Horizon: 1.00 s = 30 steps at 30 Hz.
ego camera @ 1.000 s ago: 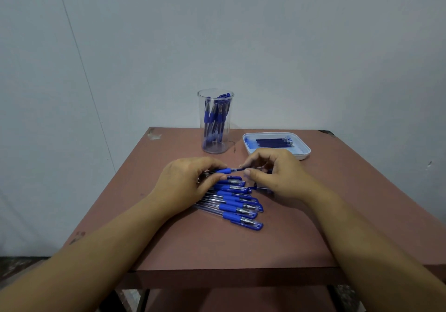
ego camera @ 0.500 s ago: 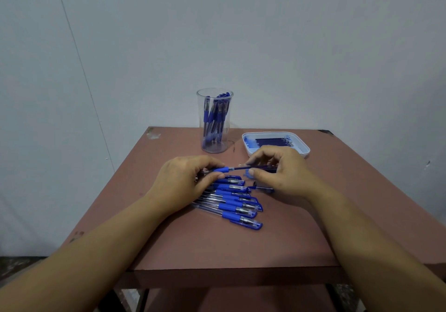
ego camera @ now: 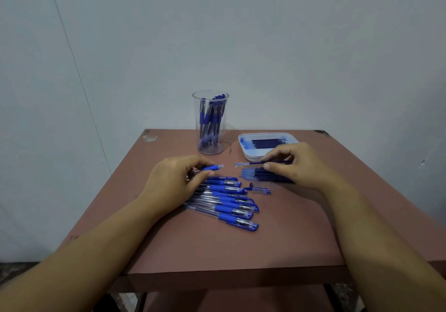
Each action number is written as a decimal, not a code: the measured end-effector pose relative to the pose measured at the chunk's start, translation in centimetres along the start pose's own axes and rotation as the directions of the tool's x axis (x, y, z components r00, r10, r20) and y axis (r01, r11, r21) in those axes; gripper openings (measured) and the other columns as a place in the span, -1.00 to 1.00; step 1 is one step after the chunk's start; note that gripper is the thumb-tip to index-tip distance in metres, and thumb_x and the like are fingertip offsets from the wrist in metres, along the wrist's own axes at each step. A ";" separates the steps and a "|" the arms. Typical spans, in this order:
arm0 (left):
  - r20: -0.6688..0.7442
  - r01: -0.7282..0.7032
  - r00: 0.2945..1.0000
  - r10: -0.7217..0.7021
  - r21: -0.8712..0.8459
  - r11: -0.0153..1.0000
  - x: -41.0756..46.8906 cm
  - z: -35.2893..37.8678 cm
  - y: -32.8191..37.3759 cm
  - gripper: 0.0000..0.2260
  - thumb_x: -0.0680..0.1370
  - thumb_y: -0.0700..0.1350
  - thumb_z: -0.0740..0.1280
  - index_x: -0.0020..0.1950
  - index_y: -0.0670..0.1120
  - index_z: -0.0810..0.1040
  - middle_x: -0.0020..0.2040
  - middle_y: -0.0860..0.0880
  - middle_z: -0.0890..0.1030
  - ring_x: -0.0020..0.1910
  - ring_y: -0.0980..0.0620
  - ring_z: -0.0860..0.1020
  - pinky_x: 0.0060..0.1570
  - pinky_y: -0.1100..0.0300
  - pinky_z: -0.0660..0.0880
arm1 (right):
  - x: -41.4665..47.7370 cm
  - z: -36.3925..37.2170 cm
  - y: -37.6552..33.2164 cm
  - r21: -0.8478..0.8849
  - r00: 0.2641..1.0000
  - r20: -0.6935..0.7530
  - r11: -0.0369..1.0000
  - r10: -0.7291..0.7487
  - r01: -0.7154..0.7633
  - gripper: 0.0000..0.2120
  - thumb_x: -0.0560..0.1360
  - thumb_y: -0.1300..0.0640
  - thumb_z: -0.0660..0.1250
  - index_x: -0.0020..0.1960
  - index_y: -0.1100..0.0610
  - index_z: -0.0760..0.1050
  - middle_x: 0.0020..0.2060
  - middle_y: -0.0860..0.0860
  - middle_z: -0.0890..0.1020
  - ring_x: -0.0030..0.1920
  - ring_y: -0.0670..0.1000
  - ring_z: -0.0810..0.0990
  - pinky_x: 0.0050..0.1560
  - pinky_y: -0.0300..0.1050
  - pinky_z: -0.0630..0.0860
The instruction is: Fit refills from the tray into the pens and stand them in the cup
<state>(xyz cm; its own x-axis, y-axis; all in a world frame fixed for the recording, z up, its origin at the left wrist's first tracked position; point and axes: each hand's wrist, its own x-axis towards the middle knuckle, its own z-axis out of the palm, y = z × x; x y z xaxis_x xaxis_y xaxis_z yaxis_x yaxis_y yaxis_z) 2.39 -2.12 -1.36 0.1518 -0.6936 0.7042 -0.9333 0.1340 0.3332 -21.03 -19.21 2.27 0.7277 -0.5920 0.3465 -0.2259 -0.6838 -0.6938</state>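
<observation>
Refill (ego camera: 249,164) is pinched between the thumb and forefinger of the right hand (ego camera: 299,164). Its pale tip points at the left hand (ego camera: 178,181) and stops just short of the pen barrel (ego camera: 213,167), which that hand grips with curled fingers. Loose refills (ego camera: 263,177) lie under the right hand, and the tray (ego camera: 249,156) sits just beyond it. Capped pens (ego camera: 229,203) fan out below the left hand. A loose cap (ego camera: 261,191) lies between the hands, and the cup (ego camera: 197,109) stands beyond the left.

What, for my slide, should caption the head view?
Left hand holds clear blue-sleeved pen barrel; right hand pinches thin blue refill.
</observation>
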 end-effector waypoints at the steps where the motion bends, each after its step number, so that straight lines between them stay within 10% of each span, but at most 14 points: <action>1: -0.002 0.010 1.000 -0.010 -0.005 1.000 0.0 0.0 0.0 -0.71 0.49 0.26 0.26 0.04 0.16 0.65 -0.25 0.37 0.51 -0.27 0.35 0.50 -0.24 0.50 0.34 | 0.1 -0.1 0.3 -0.015 1.000 -0.006 1.000 0.007 -0.007 -0.82 0.44 0.21 0.49 -0.15 -0.08 0.65 -0.23 -0.15 0.68 -0.20 -0.25 0.58 -0.16 -0.46 0.39; 30: 0.030 0.019 0.999 -0.019 -0.004 1.000 0.2 -0.1 -0.4 -0.73 0.49 0.24 0.26 0.05 0.18 0.64 -0.26 0.36 0.52 -0.27 0.38 0.51 -0.25 0.41 0.41 | 2.1 -0.6 1.9 -0.174 0.999 0.001 0.983 0.054 -0.053 -0.85 0.45 0.13 0.48 -0.16 -0.12 0.61 -0.13 -0.15 0.63 -0.06 -0.16 0.54 -0.07 -0.29 0.37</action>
<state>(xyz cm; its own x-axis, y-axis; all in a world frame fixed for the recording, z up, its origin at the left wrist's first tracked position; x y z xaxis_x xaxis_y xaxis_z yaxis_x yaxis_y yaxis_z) 2.81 -2.24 -1.26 0.1595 -0.7167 0.6789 -0.9289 0.1239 0.3491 -20.29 -21.99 2.10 0.7149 -0.6277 0.3079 -0.3738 -0.7153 -0.5904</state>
